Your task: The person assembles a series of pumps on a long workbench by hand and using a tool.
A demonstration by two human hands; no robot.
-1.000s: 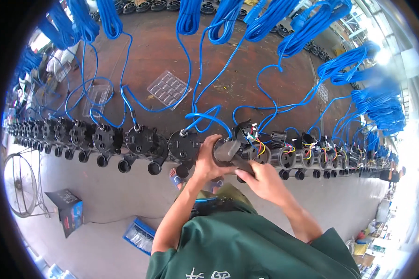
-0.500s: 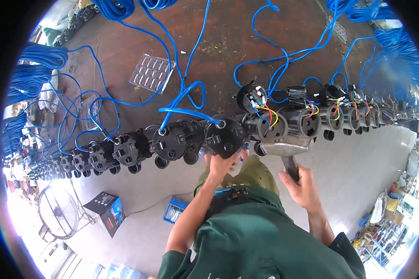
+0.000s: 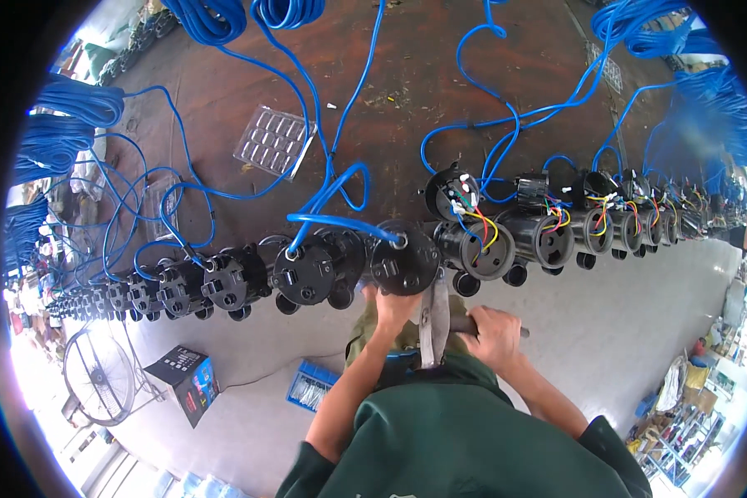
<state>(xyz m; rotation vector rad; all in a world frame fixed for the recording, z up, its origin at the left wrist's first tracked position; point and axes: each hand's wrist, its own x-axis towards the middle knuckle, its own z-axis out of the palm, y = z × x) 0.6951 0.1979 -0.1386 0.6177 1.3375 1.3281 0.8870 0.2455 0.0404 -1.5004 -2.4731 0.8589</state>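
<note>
My right hand (image 3: 498, 336) is closed round the handle of a hammer (image 3: 434, 322). The hammer's metal head points up and down, its upper end close by the lower right edge of a black cylindrical housing (image 3: 404, 259). A round cap with a blue cable covers that housing's near end. Under the cap, my left hand (image 3: 397, 309) is closed on the housing from below, its fingers mostly hidden. Just right of it lies an uncapped black housing (image 3: 490, 256) with red, yellow and blue wires leading to its loose cap (image 3: 451, 192).
Capped housings (image 3: 232, 278) line the table edge on the left, uncapped ones (image 3: 593, 231) on the right. Blue cable coils (image 3: 212, 18) lie across the brown table (image 3: 407, 149), beside a clear plastic tray (image 3: 274, 141). Below are a blue crate (image 3: 311, 386), a box (image 3: 187, 382) and a fan (image 3: 100, 378).
The hammer has swung left and turned, its head going from level before the uncapped housing to upright beside the capped one. My left hand stays under the capped housing.
</note>
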